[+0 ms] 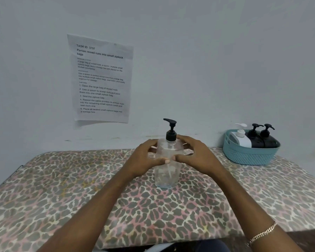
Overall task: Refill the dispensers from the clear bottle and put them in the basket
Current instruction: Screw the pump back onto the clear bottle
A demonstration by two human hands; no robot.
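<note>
Hands: left hand [145, 158] and right hand [195, 157] both wrapped round the shoulders of the tall clear plastic bottle [166, 176], one per side, thumbs lying across its near face, tips almost touching, fingers curled round the back and visible through the plastic. The bottle stands upright mid-desk, with its black pump head [171, 130] screwed on and the nozzle pointing left. Its upper body is covered by the hands; the fill level is hard to make out, with only a faint bluish tint at the base. The desk [62, 197] is covered in a leopard-print cloth; its near edge is cut off by the frame. At the far right corner, against the wall [207, 60], is a teal plastic basket [249, 155] with a mesh lower wall. In it stand a white pump dispenser [241, 140], a middle black pump dispenser [255, 140] and a right-end black pump dispenser [269, 140]. All are upright and packed side by side, lower bodies hidden by the basket wall, any labels unreadable. A paper sheet [101, 79] on the wall reads "TASK ID: 3797", "Portion mixed nuts into small ziplock bags", then numbered steps such as "1 Open the large bag of mixed nuts" and "3 Seal the ziplock bag"; the small section headings are too blurred. There's a gold chain bracelet [262, 233] on the right wrist.
</note>
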